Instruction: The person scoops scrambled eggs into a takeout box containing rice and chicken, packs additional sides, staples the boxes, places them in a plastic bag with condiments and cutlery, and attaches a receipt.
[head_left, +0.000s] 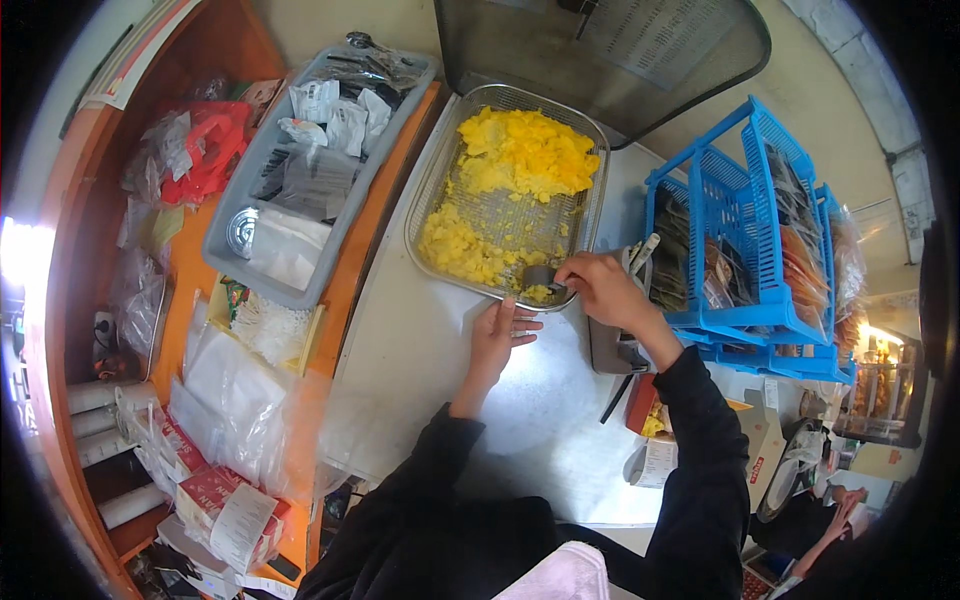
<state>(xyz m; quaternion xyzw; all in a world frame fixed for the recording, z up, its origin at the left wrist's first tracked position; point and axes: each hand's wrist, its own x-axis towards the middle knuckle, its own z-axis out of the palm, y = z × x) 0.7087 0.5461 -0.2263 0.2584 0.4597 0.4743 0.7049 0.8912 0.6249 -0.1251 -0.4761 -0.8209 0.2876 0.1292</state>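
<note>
A shallow metal mesh tray (548, 215) rests on the pale worktop. Inside it lies soft, crumbly yellow food (530, 150), heaped at the far end, with a looser patch of yellow crumbs (465, 240) nearer me. My right hand (612, 292) reaches over the tray's near right corner, its fingers closed on a small grey metal scoop (538, 277). That scoop is down among the crumbs at the near edge. My left hand (492, 338) is at the near rim with its fingers stretched out and apart, holding nothing visible. Whether it touches the rim I cannot tell.
Left, a grey plastic bin (215, 240) of packets stands on an orange shelf. Blue plastic baskets (735, 175) of packaged goods stand right, beside a grey container (612, 350). A dark mesh screen (560, 65) leans behind the tray. Another person's hand (845, 512) shows lower right.
</note>
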